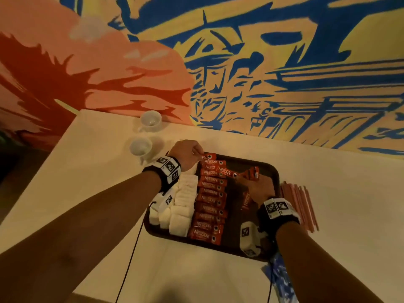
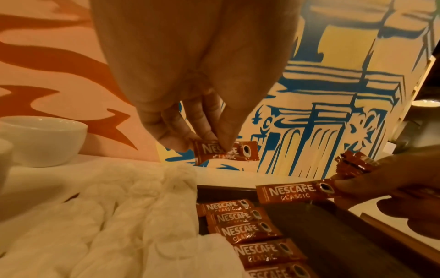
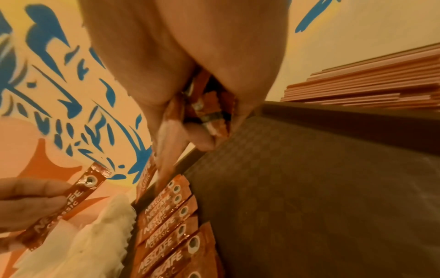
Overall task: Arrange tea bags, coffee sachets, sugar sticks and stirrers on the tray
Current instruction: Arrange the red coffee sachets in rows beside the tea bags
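Note:
A dark tray (image 1: 274,171) holds white tea bags (image 1: 183,200) along its left side and, beside them, a column of red coffee sachets (image 1: 211,197). Over the column's far end my left hand (image 1: 196,153) pinches one sachet (image 2: 223,153) by its end, held level above the tray. My right hand (image 1: 244,178) hovers over the tray's middle and grips a bunch of sachets (image 3: 209,109), with one sachet (image 2: 292,192) sticking out left from its fingertips. Pink stirrers (image 1: 299,204) lie on the table right of the tray.
Two white cups (image 1: 150,121) (image 1: 141,147) stand on the table beyond the tray's left corner, near the painted wall. A blue patterned packet (image 1: 282,278) lies at the tray's near right corner. The tray's right half (image 3: 309,188) is bare.

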A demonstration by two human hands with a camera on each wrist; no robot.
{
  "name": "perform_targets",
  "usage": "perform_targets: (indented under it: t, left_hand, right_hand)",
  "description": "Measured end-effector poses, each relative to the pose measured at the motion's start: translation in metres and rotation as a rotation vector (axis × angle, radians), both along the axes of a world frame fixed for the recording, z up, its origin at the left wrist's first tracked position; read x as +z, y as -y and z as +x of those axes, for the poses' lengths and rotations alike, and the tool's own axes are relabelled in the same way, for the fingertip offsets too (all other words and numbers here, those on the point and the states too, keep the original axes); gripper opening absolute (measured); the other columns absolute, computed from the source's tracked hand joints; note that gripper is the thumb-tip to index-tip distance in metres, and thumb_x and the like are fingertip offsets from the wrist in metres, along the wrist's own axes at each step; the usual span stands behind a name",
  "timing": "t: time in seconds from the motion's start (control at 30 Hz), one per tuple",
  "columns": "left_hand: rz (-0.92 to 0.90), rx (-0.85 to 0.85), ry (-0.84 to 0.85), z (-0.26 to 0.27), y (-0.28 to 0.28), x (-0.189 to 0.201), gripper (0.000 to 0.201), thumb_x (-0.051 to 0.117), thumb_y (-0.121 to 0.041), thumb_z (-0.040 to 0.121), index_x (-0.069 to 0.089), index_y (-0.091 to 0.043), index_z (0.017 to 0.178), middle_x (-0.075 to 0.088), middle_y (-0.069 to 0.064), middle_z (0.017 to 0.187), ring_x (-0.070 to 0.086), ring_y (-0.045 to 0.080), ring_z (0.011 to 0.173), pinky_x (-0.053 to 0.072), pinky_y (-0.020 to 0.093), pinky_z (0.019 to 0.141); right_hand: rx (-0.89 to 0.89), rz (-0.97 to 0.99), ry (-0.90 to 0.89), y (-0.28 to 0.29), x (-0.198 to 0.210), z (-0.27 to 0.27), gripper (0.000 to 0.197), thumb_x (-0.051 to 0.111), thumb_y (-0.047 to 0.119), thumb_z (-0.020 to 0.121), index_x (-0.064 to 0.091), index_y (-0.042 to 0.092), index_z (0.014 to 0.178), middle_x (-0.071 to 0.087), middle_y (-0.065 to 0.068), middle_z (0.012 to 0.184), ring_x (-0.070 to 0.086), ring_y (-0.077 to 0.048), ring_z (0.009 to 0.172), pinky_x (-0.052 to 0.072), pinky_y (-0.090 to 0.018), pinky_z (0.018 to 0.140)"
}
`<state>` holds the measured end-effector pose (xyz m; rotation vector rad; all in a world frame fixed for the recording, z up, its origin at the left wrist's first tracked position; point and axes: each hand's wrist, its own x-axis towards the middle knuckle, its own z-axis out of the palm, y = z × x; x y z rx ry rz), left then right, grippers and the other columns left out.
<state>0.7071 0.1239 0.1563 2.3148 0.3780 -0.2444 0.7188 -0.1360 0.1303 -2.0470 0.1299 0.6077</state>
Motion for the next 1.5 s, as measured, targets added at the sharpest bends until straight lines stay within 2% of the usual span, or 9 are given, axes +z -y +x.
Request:
perform_targets:
  t: [0.1,0.3,0.5,0.63,0.8,1.0,1.17,1.33,1.5]
  left_hand:
    - [0.059,-0.033,0.011,0.018,0.005,-0.013,0.017,0.071,-0.007,0.086,0.07,-0.023,0.085,0.071,-0.004,0.09,0.062,0.009,0.078,0.05,0.02,0.074]
    - [0.157,-0.17,-0.085,0.042,0.021,-0.036,0.014,0.067,-0.012,0.09,0.071,-0.025,0.093,0.071,-0.005,0.092,0.066,0.017,0.091,0.047,0.023,0.077]
    - [0.241,-0.219,-0.105,0.052,0.032,-0.048,0.019,0.061,-0.014,0.09,0.069,-0.031,0.091,0.071,-0.001,0.105,0.064,0.022,0.098,0.054,0.033,0.087]
    - [0.298,-0.259,-0.075,0.055,0.033,-0.054,0.019,0.058,-0.015,0.093,0.072,-0.025,0.101,0.07,0.001,0.11,0.061,0.023,0.106,0.05,0.031,0.088]
    - [0.32,-0.271,-0.026,0.056,0.03,-0.051,0.02,0.057,-0.016,0.096,0.072,-0.02,0.108,0.066,0.003,0.116,0.059,0.024,0.109,0.047,0.031,0.088]
    - [0.253,-0.17,0.084,0.044,0.026,-0.021,0.012,0.06,-0.022,0.096,0.07,-0.021,0.104,0.064,0.001,0.108,0.059,0.019,0.101,0.043,0.029,0.084]
    - [0.021,-0.025,0.2,0.012,0.031,0.027,0.012,0.063,-0.023,0.096,0.073,-0.021,0.102,0.067,-0.009,0.098,0.056,0.002,0.079,0.048,0.025,0.081]
    - [-0.171,-0.069,0.212,-0.038,0.05,0.075,0.012,0.063,-0.024,0.098,0.072,-0.021,0.105,0.064,-0.022,0.095,0.057,-0.015,0.082,0.038,0.0,0.071]
    - [-0.246,-0.148,0.18,-0.094,0.083,0.11,0.017,0.062,-0.037,0.097,0.07,-0.03,0.11,0.068,-0.02,0.108,0.059,-0.008,0.102,0.045,0.016,0.091]
  right_hand:
    - [0.017,-0.04,-0.048,-0.006,-0.013,0.013,0.014,0.075,0.028,0.09,0.076,0.017,0.082,0.071,0.003,0.077,0.064,-0.012,0.071,0.044,-0.024,0.061]
    - [-0.025,-0.047,-0.086,-0.025,-0.033,0.034,0.012,0.079,0.03,0.086,0.074,0.023,0.078,0.073,0.003,0.077,0.067,-0.011,0.063,0.048,-0.023,0.056]
    - [-0.057,-0.119,-0.119,-0.038,-0.05,0.042,0.018,0.079,0.031,0.086,0.073,0.015,0.079,0.075,-0.007,0.081,0.07,-0.022,0.069,0.059,-0.037,0.071]
    - [-0.065,-0.148,-0.126,-0.041,-0.048,0.046,0.023,0.076,0.032,0.089,0.073,0.009,0.089,0.073,-0.008,0.084,0.07,-0.024,0.076,0.051,-0.03,0.063]
    - [-0.047,-0.153,-0.099,-0.042,-0.04,0.043,0.023,0.072,0.03,0.092,0.07,0.009,0.082,0.068,-0.003,0.073,0.062,-0.014,0.06,0.043,-0.023,0.053]
    - [-0.09,-0.106,0.033,-0.033,-0.014,0.036,0.036,0.062,0.038,0.098,0.07,0.009,0.077,0.07,-0.007,0.073,0.067,-0.025,0.07,0.055,-0.042,0.078]
    - [-0.108,0.054,0.063,-0.023,0.029,0.024,0.044,0.056,0.047,0.099,0.073,0.006,0.098,0.062,0.001,0.066,0.06,-0.021,0.07,0.05,-0.041,0.077]
    - [-0.234,0.437,-0.135,-0.007,0.083,-0.011,0.03,0.062,0.038,0.098,0.061,0.013,0.081,0.055,0.002,0.057,0.051,-0.014,0.054,0.041,-0.032,0.061]
    - [-0.235,0.727,-0.241,0.013,0.126,-0.055,0.016,0.055,0.02,0.097,0.054,0.015,0.082,0.046,-0.002,0.067,0.043,-0.015,0.056,0.037,-0.031,0.06]
